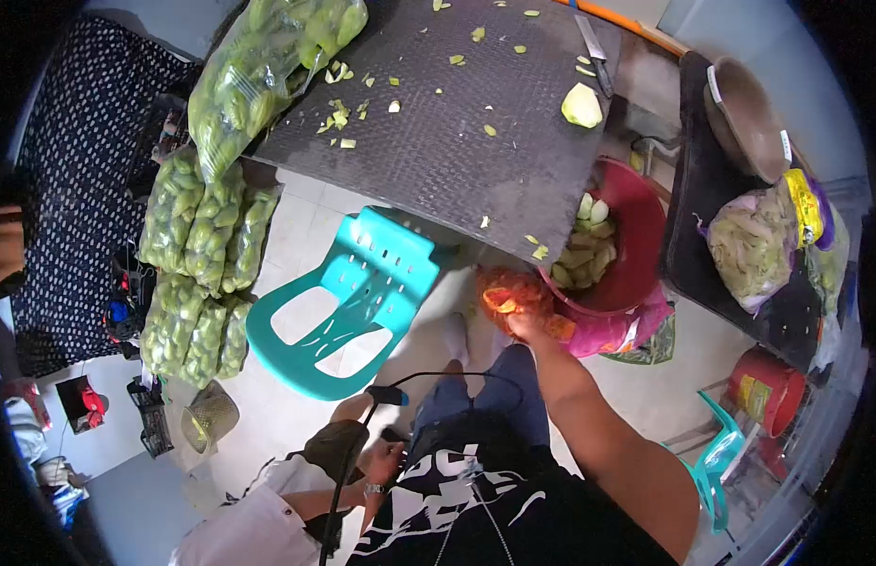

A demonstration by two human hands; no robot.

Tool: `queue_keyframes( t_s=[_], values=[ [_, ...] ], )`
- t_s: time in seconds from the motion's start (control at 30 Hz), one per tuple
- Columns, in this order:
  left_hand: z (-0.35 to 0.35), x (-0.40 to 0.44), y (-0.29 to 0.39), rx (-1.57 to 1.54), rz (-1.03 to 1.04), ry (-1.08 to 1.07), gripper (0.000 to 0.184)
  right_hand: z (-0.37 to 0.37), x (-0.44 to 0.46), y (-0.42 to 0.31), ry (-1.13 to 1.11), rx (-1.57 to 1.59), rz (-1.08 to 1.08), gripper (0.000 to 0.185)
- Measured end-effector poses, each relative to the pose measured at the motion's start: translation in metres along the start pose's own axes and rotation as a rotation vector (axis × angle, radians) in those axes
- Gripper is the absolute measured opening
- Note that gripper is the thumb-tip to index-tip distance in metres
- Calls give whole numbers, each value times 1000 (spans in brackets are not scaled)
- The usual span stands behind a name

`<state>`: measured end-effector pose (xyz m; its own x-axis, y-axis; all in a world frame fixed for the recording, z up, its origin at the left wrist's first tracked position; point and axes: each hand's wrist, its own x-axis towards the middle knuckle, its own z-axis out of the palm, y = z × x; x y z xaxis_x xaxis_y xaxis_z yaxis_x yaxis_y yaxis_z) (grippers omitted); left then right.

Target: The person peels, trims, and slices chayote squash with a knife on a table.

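My right hand [525, 326] reaches down beside the red tub, its fingers closed on a crumpled orange bag [515, 294]. The bag lies against a pink sack [625, 325] under the tub's near side. In the red tub [639, 236] are several pale green peeled pieces [586, 250]. My left hand does not show. Near my left hip is a hand with a wristwatch [381, 462]; it seems to belong to a person in a white shirt [235, 524], close to a small dark object.
A dark table [438, 123] bears peel scraps, a knife [594, 49] and a partly peeled green vegetable [581, 106]. A teal chair [348, 302] stands left of my legs. Bags of green vegetables [192, 226] line the left side. At right are a brown basin [747, 118] and a filled bag [754, 247].
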<state>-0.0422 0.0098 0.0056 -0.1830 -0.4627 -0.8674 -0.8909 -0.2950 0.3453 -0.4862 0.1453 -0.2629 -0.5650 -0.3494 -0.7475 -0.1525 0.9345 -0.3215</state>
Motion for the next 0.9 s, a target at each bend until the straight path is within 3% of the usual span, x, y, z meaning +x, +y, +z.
queue_keyframes(
  t_s=[0.03,0.13,0.3,0.37,0.4,0.47,0.57,0.63,0.8,0.9],
  values=[
    [-5,0,-21,82,69,-9,44,27,25,15,-25,-53,-23,63],
    [-16,13,-81,196,312,-32,44,-1,6,-18,16,-52,-37,63],
    [-29,21,-52,308,189,9,45,-52,-9,-68,58,-34,-37,65],
    [-29,0,16,231,14,73,44,32,66,-2,69,-79,4,59],
    [-43,25,-26,304,171,29,43,43,56,9,87,-55,7,56],
    [-61,17,21,-221,-210,15,41,35,36,17,143,-8,7,51],
    [-121,22,31,-206,-134,40,38,17,-9,16,215,68,25,43],
    [-164,44,36,-285,-66,55,44,-13,-32,8,344,450,-78,43],
    [-241,65,62,-290,-30,108,36,-5,-18,5,300,371,172,42],
    [-265,90,74,-176,-93,117,35,43,21,-2,383,431,265,43]
  ],
)
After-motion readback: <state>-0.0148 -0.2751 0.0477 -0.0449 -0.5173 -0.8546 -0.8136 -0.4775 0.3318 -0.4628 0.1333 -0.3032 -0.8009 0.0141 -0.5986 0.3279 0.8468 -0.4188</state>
